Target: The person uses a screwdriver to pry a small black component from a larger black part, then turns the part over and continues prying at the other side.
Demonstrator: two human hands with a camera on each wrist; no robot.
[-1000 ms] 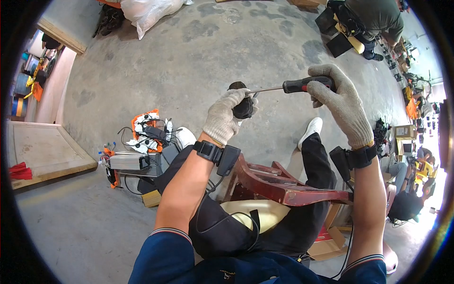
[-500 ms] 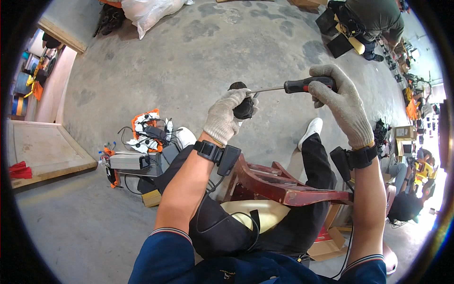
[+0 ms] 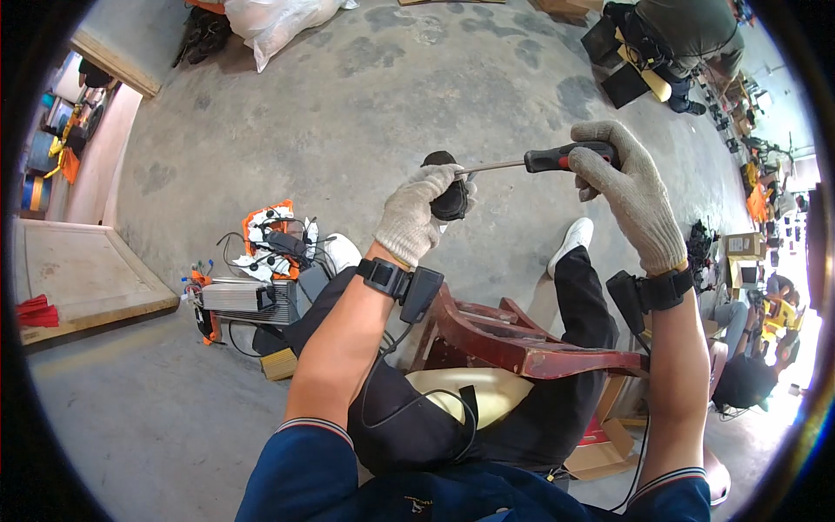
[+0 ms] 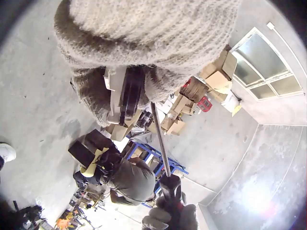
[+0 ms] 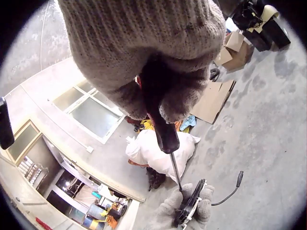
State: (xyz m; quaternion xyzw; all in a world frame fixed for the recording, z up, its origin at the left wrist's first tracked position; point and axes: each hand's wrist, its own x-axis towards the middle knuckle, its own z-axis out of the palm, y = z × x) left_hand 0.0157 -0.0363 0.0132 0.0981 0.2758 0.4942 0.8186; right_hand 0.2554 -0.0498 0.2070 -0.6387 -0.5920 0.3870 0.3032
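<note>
My gloved left hand [image 3: 422, 209] grips a small black device [image 3: 447, 195] held up above my knees; in the left wrist view the black and cream device [image 4: 125, 93] sits between the gloved fingers. My gloved right hand [image 3: 622, 178] holds a screwdriver by its black and red handle [image 3: 557, 157]. Its metal shaft [image 3: 491, 165] runs left, with the tip at the device. The right wrist view looks down the handle [image 5: 160, 122] and shaft to the device [image 5: 191, 206] in the left hand. A short cable hangs from the device there.
I sit on a dark red wooden chair [image 3: 522, 339] over a bare concrete floor. A silver box with tangled wires [image 3: 248, 291] lies at my left foot. A wooden board [image 3: 78, 278] lies far left, a white sack [image 3: 274, 22] at the back. Another person [image 3: 687, 35] sits at the upper right.
The right hand and screwdriver handle have shifted very slightly to the right; the left hand and device stay in place.
</note>
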